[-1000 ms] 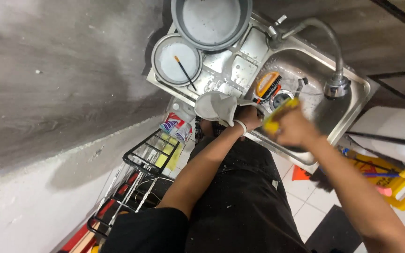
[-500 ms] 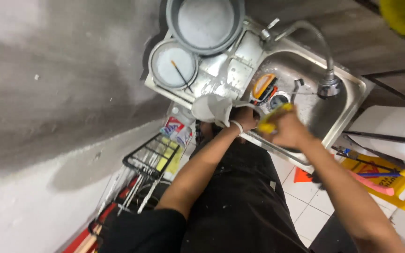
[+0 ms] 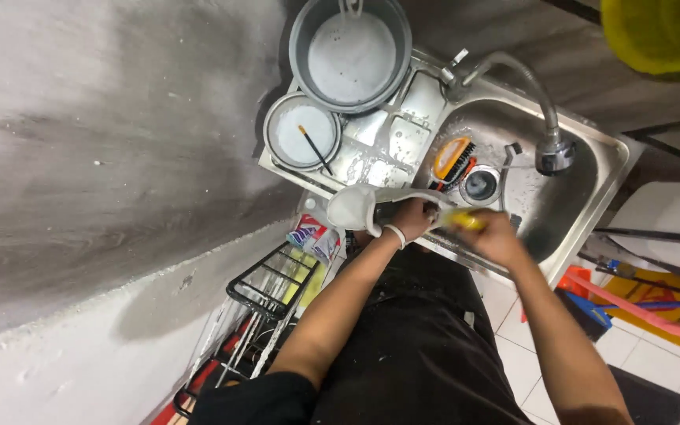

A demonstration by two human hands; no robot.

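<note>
The left hand (image 3: 409,219) is clamped around the middle of a white shoe (image 3: 371,206), holding it at the near edge of the steel sink (image 3: 592,165). The right hand (image 3: 493,236) is closed on a yellow brush (image 3: 463,219), whose tip meets the shoe at its right end. The shoe's long axis runs left to right across the person's front, its rounded toe pointing left, away from the right hand. The hands are close together, the left on the shoe itself, the right just beside it.

Beyond them in the basin lie an orange scrubbing brush (image 3: 452,160) and a small round cup (image 3: 481,184), under the curved tap (image 3: 541,118). On the draining board stand two grey buckets (image 3: 353,57).
</note>
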